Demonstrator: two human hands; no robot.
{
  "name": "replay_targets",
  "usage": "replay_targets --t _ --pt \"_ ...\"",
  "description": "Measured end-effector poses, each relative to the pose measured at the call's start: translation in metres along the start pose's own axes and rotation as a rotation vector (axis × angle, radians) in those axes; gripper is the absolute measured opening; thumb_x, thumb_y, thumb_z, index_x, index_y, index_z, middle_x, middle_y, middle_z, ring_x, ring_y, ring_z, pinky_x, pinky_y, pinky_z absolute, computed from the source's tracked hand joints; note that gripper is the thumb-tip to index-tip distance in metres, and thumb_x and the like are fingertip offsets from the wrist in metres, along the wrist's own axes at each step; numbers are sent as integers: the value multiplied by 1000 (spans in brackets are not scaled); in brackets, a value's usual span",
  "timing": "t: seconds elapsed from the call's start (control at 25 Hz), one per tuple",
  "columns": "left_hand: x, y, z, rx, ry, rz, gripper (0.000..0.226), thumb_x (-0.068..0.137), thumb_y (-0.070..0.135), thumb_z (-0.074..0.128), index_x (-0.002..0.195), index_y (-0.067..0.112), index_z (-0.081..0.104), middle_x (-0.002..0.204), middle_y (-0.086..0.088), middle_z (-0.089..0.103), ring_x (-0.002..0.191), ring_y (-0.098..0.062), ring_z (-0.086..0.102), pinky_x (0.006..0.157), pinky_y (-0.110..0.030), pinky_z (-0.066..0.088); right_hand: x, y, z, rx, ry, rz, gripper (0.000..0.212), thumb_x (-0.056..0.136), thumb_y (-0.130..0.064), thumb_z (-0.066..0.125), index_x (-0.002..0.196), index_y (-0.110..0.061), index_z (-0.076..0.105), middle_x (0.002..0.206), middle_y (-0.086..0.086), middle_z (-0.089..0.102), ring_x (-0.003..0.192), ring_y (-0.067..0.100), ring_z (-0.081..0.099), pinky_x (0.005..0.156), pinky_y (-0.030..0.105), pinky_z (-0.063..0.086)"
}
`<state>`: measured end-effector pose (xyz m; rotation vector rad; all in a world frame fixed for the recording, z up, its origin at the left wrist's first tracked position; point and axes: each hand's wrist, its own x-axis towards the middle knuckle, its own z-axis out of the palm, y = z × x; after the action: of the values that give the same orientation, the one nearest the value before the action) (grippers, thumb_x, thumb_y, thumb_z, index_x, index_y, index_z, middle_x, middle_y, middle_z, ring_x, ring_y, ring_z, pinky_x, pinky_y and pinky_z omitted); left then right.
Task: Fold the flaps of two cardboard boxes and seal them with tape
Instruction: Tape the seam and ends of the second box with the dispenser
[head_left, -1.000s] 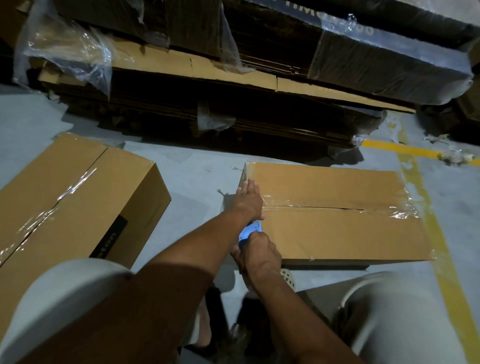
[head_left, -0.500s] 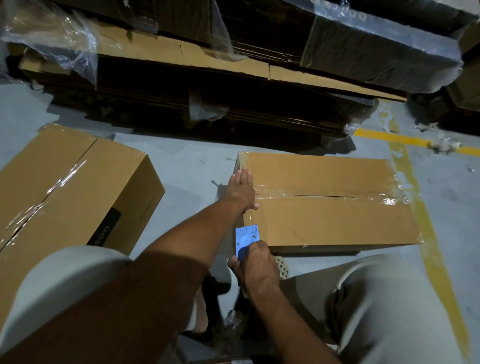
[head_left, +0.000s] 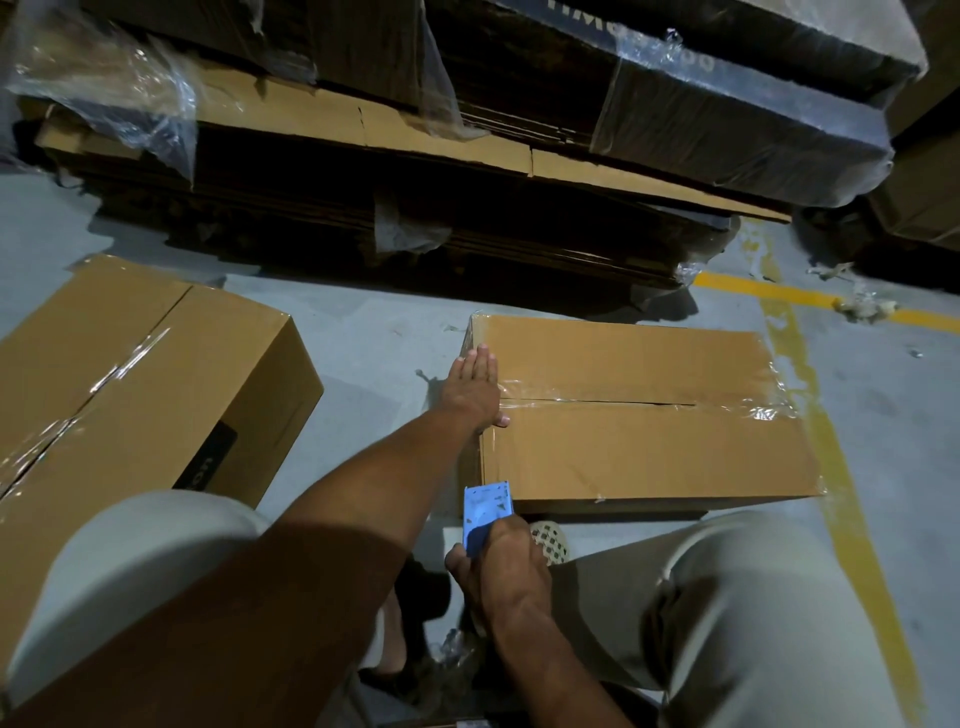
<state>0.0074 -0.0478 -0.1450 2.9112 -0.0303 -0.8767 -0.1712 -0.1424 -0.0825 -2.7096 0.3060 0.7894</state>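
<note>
Right of centre in the frame we have a closed cardboard box (head_left: 649, 415) on the grey floor (head_left: 363, 332), with clear tape (head_left: 623, 397) along its centre seam. Our left hand (head_left: 475, 392) lies flat with straight fingers against the box's left end, thumb on the top face. Our right hand (head_left: 506, 564), low in the middle, grips a blue tape dispenser (head_left: 485, 512) just beside the box's near left corner. At the left edge sits a second box (head_left: 130, 395), also taped along its seam. Across the top, flattened cardboard stacks (head_left: 415, 130) carry loose plastic wrap. Yellow floor lines (head_left: 810, 395) run at right.
</note>
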Motion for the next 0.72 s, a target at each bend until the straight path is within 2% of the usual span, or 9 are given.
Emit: replay_targets --t 0.16,0.28,0.44,0.6,0.72 --pt "-1 -2 1 -13 13 9 101 95 57 46 151 2 -18 158 -17 -26 148 -30 -19 119 -43 -8 -5 5 7 -12 -11 -23 50 80 -51 62 112 -12 63 113 4 61 105 23 62 82 27 52" --pt "-1 -1 1 17 24 5 101 95 57 45 151 2 -18 158 -17 -26 148 -30 -20 119 -43 -9 -6 14 8 33 -28 -2 49 81 -48 63 111 -9 60 111 6 58 103 25 61 77 27 48" --pt "-2 -3 5 36 40 23 100 94 60 42 152 5 -18 159 -16 -25 148 -29 -19 119 -45 -8 -2 19 18 87 -32 5 52 82 -47 66 114 -7 58 114 7 59 106 25 61 83 29 50" --pt "-23 -9 19 100 303 139 96 94 63 35 152 7 -17 159 -20 -17 150 -32 -9 121 -46 0 -4 20 23 111 13 36 56 80 -50 66 114 -8 49 114 7 64 108 27 62 83 33 52" --pt "-45 7 41 30 194 280 91 97 59 32 151 3 -14 160 -17 -17 149 -30 -12 121 -42 -4 -3 19 26 127 16 28 59 82 -48 67 118 -7 46 117 7 62 110 27 62 86 35 53"
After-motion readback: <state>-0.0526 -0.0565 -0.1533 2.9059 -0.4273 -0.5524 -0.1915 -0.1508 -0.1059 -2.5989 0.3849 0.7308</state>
